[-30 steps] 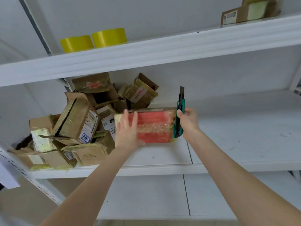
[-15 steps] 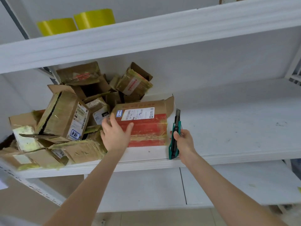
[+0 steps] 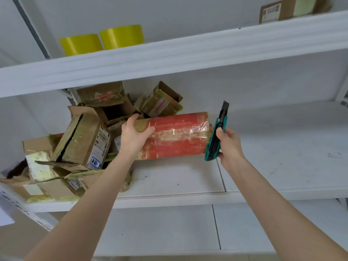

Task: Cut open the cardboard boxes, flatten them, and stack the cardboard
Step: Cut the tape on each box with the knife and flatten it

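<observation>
Head view: the red-taped box is held up over the middle shelf, its red face turned to the camera, whereas half a second ago it stood there with its labelled top showing. The left hand, earlier spread flat on the front, now has its grip closed round the box's left end. The right hand is higher, its grip wrapped round the green utility knife, blade up, just beside the box's right end. The pile of opened boxes lies at the left.
</observation>
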`<state>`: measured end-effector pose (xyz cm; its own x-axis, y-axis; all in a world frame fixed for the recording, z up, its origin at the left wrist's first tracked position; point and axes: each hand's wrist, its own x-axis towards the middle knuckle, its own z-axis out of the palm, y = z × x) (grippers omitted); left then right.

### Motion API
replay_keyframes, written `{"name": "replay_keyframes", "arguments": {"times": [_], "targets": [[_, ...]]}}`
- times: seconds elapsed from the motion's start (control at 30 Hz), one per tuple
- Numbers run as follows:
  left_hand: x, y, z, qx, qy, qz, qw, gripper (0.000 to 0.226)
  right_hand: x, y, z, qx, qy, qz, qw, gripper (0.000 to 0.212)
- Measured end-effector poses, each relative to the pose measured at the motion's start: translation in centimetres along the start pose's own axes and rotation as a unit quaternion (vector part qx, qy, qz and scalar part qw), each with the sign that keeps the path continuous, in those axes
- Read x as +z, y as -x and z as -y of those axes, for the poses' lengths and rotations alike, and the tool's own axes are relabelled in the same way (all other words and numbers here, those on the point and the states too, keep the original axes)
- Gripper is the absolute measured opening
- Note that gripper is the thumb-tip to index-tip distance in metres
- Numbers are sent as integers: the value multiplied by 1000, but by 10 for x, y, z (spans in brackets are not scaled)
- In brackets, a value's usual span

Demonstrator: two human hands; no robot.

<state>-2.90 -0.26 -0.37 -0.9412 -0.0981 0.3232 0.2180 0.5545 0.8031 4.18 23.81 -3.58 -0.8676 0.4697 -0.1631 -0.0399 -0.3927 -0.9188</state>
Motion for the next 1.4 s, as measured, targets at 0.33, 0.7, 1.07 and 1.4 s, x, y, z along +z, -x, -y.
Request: {"name": "replay_keyframes", "arguments": {"times": [0.33, 0.7, 1.07, 1.4], "targets": [[17, -6, 10, 34, -150, 57, 986, 89, -14, -2, 6, 127, -87, 70, 986, 21], [42, -8, 22, 40, -174, 51, 983, 78, -29, -5, -30, 152, -162, 36, 974, 18], [86, 21, 13, 257, -396, 65, 879, 100, -16, -11, -38, 154, -94, 38, 983, 14], [45, 31, 65, -175, -13, 10, 984, 111, -14, -2, -79, 140, 20, -4, 990, 17]]}}
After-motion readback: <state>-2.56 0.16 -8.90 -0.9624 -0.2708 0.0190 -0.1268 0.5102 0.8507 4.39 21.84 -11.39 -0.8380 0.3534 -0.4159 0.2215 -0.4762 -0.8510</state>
